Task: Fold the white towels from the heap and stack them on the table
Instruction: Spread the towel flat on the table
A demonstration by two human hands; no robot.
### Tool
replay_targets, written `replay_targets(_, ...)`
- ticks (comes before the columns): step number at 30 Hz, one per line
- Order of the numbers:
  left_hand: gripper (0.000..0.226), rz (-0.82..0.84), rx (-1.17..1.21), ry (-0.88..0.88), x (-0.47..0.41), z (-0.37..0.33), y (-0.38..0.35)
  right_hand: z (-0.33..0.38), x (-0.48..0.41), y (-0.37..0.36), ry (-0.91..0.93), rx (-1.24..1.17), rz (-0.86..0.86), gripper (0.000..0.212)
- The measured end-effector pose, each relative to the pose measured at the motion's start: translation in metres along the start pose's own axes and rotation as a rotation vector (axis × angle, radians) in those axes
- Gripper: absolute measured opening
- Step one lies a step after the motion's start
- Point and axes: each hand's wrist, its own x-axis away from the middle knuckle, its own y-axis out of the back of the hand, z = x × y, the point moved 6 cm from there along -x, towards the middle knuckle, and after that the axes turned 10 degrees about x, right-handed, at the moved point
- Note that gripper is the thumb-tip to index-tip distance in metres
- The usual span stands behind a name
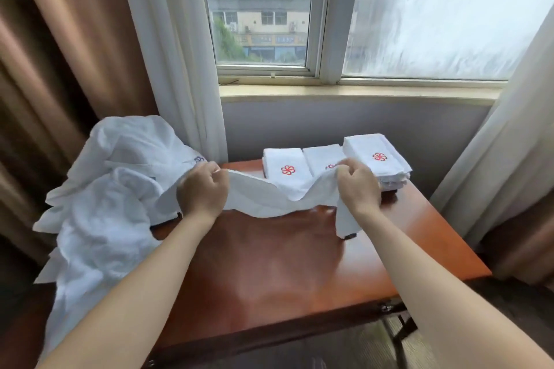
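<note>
Bare forearms reach in from the near edge to the left hand (202,190) and right hand (358,189), each with fingers curled tight on an upper edge of one white towel (269,198), which sags between them just above the table (284,263). Left of it the heap (114,189) of loose towels spills over the table's left edge. Beyond the right hand, three folded stacks (376,159) with red emblems sit in a row along the far edge, below the window (260,9).
</note>
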Motion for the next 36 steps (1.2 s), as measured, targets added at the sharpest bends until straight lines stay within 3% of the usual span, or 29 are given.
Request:
replay_targets(2,0.032,0.237,-0.223,0.053,0.023,0.025,-0.019,-0.015,0.018,-0.031,0.038,0.33,0.219,0.03)
replay_targets(5,0.03,0.652,-0.489,0.215,0.062,0.062,-0.044,-0.043,0.053,-0.067,0.066,0.581,0.468,0.038)
replay_targets(8,0.034,0.903,-0.62,0.302,0.097,0.081,-0.056,-0.068,0.081,-0.09,0.078,0.649,0.594,0.04)
replay_targets(12,0.027,1.097,-0.685,0.345,0.124,0.084,-0.065,-0.093,0.103,-0.106,0.041,0.589,0.731,0.043)
replay_targets(16,0.02,1.119,-0.659,0.239,0.123,0.068,-0.089,-0.112,0.112,-0.113,-0.079,0.232,0.876,0.055)
replay_targets(20,0.013,1.048,-0.464,0.101,0.117,0.038,-0.135,-0.14,0.092,-0.107,-0.183,0.009,0.76,0.037)
replay_targets(23,0.029,1.09,-0.281,0.025,0.121,0.012,-0.182,-0.171,0.071,-0.1,-0.283,-0.033,0.665,0.03)
replay_targets(29,0.03,1.182,-0.147,-0.082,0.124,-0.034,-0.284,-0.238,0.015,-0.092,-0.431,-0.024,0.471,0.027)
replay_targets(36,0.034,1.197,-0.105,-0.095,0.121,-0.053,-0.376,-0.281,-0.042,-0.109,-0.512,0.081,0.476,0.024)
